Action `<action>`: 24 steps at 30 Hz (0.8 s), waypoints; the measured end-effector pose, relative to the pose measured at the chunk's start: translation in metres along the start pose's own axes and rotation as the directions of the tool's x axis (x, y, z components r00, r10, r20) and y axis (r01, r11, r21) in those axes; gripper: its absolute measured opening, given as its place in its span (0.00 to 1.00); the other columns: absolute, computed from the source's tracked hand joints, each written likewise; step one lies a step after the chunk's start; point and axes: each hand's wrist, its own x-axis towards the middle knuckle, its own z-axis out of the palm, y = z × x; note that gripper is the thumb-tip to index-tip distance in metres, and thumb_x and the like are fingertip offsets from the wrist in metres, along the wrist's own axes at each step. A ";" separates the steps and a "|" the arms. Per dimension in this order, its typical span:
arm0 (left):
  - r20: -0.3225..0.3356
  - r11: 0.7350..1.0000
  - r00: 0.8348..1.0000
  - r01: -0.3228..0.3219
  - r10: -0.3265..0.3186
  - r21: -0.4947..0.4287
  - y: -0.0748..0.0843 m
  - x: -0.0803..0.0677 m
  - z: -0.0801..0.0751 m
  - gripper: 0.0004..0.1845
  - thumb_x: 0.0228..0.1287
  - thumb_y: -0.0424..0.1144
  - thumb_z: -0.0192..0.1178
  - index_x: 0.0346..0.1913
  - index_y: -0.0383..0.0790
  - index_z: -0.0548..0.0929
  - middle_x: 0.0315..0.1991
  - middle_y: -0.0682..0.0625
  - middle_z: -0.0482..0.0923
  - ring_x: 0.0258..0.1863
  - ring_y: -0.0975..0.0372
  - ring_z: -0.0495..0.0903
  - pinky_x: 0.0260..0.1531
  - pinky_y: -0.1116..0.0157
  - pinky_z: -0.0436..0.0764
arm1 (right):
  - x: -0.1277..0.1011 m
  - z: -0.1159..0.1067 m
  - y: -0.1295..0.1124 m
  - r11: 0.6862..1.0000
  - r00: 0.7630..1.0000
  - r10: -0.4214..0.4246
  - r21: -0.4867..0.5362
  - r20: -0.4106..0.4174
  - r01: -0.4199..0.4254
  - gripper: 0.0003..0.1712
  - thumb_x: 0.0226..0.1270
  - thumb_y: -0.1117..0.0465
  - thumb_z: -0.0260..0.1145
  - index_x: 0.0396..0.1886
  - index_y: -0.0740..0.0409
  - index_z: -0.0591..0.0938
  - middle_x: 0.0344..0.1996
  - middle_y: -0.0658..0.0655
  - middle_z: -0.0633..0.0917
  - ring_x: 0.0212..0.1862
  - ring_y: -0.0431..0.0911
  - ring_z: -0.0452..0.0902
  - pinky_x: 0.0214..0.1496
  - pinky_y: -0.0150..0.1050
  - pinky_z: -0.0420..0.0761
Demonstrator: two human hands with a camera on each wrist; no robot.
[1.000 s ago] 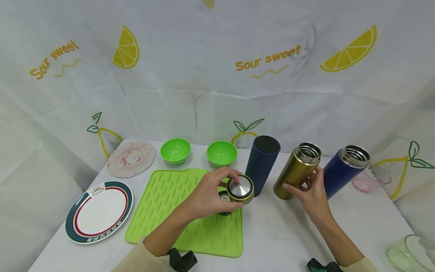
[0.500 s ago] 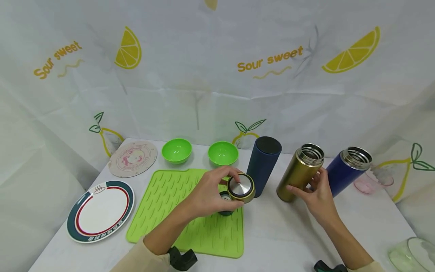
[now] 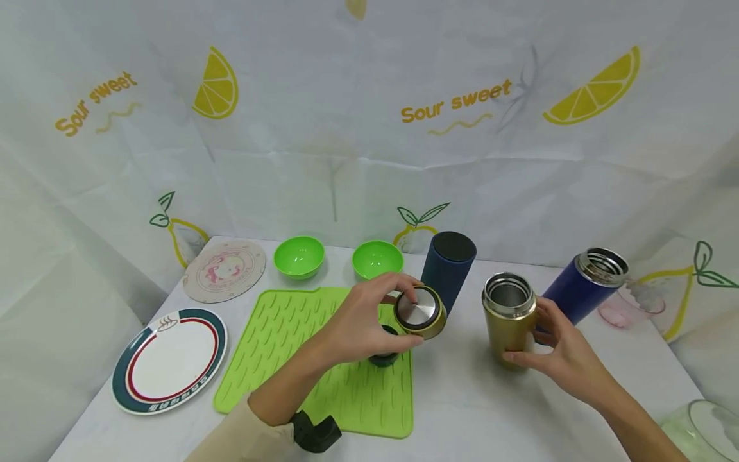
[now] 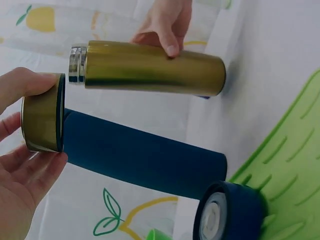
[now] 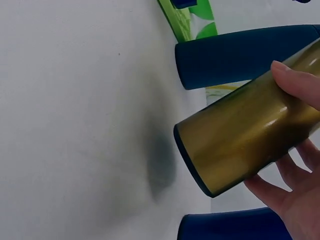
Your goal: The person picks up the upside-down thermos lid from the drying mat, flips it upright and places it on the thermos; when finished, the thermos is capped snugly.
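Observation:
My left hand holds a gold thermos lid between thumb and fingers, its round metal face up in the head view. Its thumb and fingers span the gold lid's side in the left wrist view. My right hand grips a gold thermos bottle around its side; the steel mouth is uncovered. In the right wrist view the gold bottle's base is tilted, with a shadow on the table beside it. A dark blue lid sits on the green mat, partly hidden by my left hand in the head view.
A dark blue bottle stands behind the gold lid. A blue bottle without a lid stands behind my right hand. Also around are two green bowls, a green mat, a plate, a round coaster and a glass.
The gold bottle has come nearer and its mouth has moved left and down in the head view, carried by my right hand. My left hand has shifted slightly right with the lid tilted.

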 end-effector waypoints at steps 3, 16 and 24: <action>0.010 1.000 1.000 -0.025 0.025 0.012 0.004 0.005 0.001 0.23 0.48 0.37 0.80 0.45 0.46 0.78 0.61 0.52 0.81 0.63 0.62 0.79 0.54 0.68 0.85 | -0.003 -0.005 -0.003 0.998 0.998 -0.026 -0.049 0.061 0.029 0.54 0.44 0.59 0.86 0.71 0.53 0.68 0.60 0.64 0.81 0.53 0.15 0.70 0.50 0.18 0.78; 0.072 0.994 0.994 -0.080 0.085 -0.073 0.018 0.017 0.009 0.23 0.48 0.35 0.79 0.45 0.44 0.79 0.61 0.49 0.81 0.64 0.63 0.78 0.53 0.72 0.84 | -0.008 -0.007 -0.019 0.980 0.946 -0.197 0.015 0.259 0.200 0.49 0.49 0.54 0.84 0.70 0.46 0.71 0.60 0.32 0.79 0.58 0.22 0.74 0.54 0.26 0.83; 0.101 0.993 0.990 -0.092 0.099 -0.077 0.019 0.023 0.018 0.24 0.48 0.34 0.80 0.46 0.44 0.78 0.63 0.50 0.79 0.64 0.62 0.78 0.52 0.73 0.84 | -0.006 -0.002 -0.022 0.972 0.934 -0.232 0.036 0.273 0.231 0.49 0.49 0.54 0.84 0.71 0.46 0.70 0.62 0.35 0.79 0.60 0.22 0.73 0.56 0.26 0.82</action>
